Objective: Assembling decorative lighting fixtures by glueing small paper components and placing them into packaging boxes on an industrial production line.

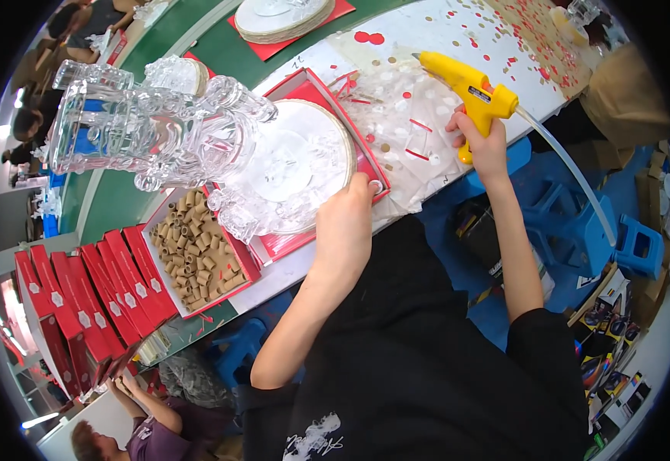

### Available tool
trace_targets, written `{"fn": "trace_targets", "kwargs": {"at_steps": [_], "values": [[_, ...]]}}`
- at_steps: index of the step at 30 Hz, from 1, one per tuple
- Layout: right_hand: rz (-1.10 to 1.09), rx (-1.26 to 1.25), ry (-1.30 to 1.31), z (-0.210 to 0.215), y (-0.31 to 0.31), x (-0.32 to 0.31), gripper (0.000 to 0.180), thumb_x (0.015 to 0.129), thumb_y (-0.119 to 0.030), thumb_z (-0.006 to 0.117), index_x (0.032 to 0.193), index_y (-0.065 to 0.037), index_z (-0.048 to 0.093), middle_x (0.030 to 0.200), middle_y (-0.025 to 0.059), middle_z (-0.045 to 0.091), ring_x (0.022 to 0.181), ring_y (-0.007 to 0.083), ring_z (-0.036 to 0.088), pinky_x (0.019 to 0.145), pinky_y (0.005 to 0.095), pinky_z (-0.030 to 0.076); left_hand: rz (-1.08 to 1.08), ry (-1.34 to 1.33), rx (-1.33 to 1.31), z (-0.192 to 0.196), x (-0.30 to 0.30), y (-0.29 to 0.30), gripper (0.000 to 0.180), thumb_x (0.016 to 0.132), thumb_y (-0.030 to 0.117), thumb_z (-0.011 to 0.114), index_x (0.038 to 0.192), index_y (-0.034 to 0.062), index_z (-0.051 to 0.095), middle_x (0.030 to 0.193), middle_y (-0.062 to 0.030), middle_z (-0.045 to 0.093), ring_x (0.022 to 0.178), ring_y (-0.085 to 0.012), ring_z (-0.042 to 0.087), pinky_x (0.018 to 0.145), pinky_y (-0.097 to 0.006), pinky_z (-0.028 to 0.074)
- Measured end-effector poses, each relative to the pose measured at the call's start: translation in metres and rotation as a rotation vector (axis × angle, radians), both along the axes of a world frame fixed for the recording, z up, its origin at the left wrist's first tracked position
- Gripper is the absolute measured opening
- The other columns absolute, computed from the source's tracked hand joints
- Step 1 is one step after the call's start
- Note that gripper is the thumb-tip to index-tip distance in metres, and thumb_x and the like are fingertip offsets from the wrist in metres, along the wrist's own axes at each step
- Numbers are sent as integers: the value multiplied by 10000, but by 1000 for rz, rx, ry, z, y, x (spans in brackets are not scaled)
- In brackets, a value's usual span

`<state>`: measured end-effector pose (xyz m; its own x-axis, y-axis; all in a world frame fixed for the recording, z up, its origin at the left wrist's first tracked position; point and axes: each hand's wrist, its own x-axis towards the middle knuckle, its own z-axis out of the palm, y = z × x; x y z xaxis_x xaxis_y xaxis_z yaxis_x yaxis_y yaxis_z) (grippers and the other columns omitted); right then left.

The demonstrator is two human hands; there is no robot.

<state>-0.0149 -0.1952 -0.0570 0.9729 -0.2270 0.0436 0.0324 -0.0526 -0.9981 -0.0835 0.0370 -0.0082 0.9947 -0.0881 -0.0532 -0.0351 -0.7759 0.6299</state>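
The right hand (485,142) grips a yellow glue gun (469,88) at two o'clock. The left hand (346,223), fingers curled, holds the round plate (304,157) in the red tray (304,84) near centre.

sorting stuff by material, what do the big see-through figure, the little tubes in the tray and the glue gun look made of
Clear figure: glass or clear acrylic, glossy; it shows glints and see-through facets.
Small tubes: likely cardboard, matte brown, hollow ends.
Glue gun in the right hand: yellow moulded plastic, smooth, slight sheen.
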Motion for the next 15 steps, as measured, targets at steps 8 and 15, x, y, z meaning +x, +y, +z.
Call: {"fn": "trace_targets", "kwargs": {"at_steps": [8,15], "values": [[-27,-21,17,-3,3,2,179,890,-176,613,982,-25,586,792,46,644,615,77,563,542,195,443,-149,-137,270,0,0,-7,92,777,3,575,852,23,525,708,-172,621,628,-348,651,543,-417,524],[-10,-59,-20,-7,-1,4,166,898,-185,610,977,-42,581,769,36,636,567,71,530,519,196,419,-220,-302,431,-6,10,-18,86,740,56,603,812,29,642,733,-120,615,610,-198,666,490,-284,532]]}}
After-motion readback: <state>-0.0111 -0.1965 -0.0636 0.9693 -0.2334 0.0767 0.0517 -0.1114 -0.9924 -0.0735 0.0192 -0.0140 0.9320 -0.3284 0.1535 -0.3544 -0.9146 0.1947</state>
